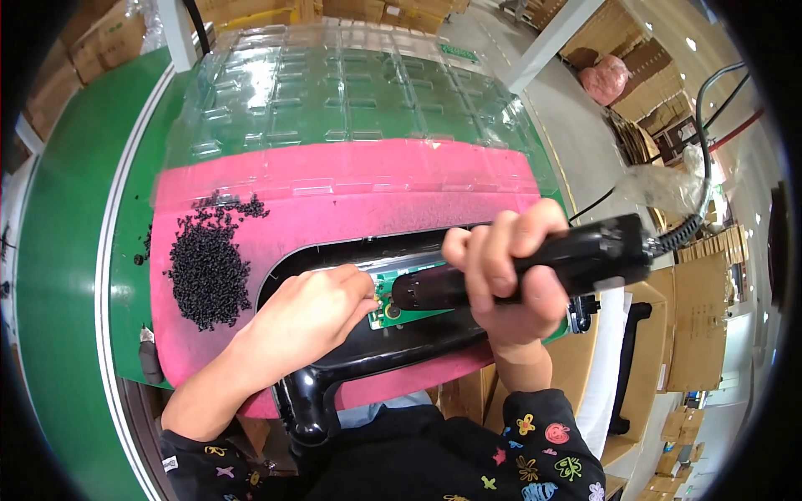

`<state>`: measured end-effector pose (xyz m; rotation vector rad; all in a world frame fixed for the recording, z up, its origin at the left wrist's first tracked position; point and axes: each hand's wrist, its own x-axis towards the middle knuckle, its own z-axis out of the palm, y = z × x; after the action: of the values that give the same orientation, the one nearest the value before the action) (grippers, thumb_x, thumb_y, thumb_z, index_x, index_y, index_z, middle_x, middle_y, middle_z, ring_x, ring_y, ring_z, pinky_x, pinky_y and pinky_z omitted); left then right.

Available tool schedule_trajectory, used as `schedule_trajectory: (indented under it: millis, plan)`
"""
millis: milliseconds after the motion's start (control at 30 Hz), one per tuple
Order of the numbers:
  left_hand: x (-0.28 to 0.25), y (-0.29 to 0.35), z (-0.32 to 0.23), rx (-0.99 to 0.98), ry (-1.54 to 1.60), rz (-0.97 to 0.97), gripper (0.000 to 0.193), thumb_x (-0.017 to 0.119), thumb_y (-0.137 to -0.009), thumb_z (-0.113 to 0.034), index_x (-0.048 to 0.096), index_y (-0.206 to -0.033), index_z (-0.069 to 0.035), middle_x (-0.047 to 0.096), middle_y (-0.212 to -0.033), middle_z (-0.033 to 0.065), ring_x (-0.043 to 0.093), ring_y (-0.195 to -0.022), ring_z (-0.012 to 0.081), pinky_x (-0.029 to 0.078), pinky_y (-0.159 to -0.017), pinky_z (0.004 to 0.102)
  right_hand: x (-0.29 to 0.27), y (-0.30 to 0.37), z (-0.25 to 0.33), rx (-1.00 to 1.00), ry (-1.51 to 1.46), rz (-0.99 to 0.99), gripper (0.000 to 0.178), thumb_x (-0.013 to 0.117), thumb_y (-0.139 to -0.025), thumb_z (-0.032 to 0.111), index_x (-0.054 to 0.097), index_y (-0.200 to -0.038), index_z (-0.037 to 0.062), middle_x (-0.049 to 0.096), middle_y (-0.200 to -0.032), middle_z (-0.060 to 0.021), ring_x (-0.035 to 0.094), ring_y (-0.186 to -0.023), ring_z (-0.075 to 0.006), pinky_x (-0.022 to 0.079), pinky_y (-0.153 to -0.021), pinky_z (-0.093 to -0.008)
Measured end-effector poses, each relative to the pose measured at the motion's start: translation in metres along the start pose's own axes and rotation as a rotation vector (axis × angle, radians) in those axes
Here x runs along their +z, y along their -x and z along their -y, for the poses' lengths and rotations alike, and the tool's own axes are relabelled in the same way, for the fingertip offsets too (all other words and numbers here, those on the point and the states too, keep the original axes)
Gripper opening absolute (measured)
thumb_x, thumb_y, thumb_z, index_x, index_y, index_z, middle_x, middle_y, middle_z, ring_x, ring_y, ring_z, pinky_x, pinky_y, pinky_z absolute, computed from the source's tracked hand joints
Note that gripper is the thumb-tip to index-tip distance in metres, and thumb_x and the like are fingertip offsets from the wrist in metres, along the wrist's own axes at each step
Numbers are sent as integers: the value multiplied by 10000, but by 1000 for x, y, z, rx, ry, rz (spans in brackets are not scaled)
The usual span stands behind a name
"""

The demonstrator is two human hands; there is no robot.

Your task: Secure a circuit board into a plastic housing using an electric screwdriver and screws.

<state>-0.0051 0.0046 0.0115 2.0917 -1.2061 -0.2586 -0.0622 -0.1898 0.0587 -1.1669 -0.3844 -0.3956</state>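
Observation:
A black corded electric screwdriver [597, 253] is gripped in my right hand [516, 280], tilted so that its nose points left and down. That nose lies over a green circuit board [386, 321], covering part of it. The board sits inside a glossy black plastic housing [368, 364], which has a thick handle-like stub at its near left. My left hand [311, 311] is closed, with its fingertips pinched together at the board's left edge beside the screwdriver's nose. Whatever is between those fingertips is hidden.
A pink mat [334, 179] lies under the housing on a green table. At left is a heap of small black screws [209, 275]. A clear plastic compartment tray [334, 96] spans the far side. The screwdriver's cord [708, 159] rises at right, near cardboard boxes [700, 326].

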Motion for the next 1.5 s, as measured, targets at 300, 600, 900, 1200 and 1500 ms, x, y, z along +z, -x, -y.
schedule_trajectory:
  millis: [300,600,900,1200,1500]
  plan:
    - [10,-5,4,228,101,-116,124,651,-806,6,564,-896,7,566,-752,129,607,-703,328,493,-621,422,-16,2,12,-39,-201,70,258,650,-900,305,454,-967,153,490,-683,53,485,-512,-73,366,-690,-303]
    - [6,-10,5,122,270,-95,196,734,-800,-64,592,-905,20,605,-789,130,620,-683,296,501,-610,375,-25,-6,10,49,-181,237,273,669,-870,271,453,-973,140,520,-700,46,514,-528,-82,356,-685,-301]
    - [12,-4,15,39,196,-246,106,621,-850,30,605,-954,19,629,-865,157,636,-816,349,514,-715,392,-7,4,-5,143,20,272,358,756,-810,253,456,-963,134,527,-665,34,527,-496,-105,344,-601,-318]
    - [15,1,18,120,205,-329,365,556,-706,155,604,-1050,42,637,-925,201,647,-860,373,536,-755,404,16,7,-4,289,74,288,411,838,-781,293,486,-897,114,519,-643,32,493,-493,-99,342,-580,-294]
    - [6,0,12,20,283,-257,419,571,-722,158,595,-1120,31,650,-955,207,646,-843,388,536,-737,419,23,6,-13,254,70,342,429,840,-783,314,481,-897,108,515,-649,36,486,-484,-90,341,-564,-282]
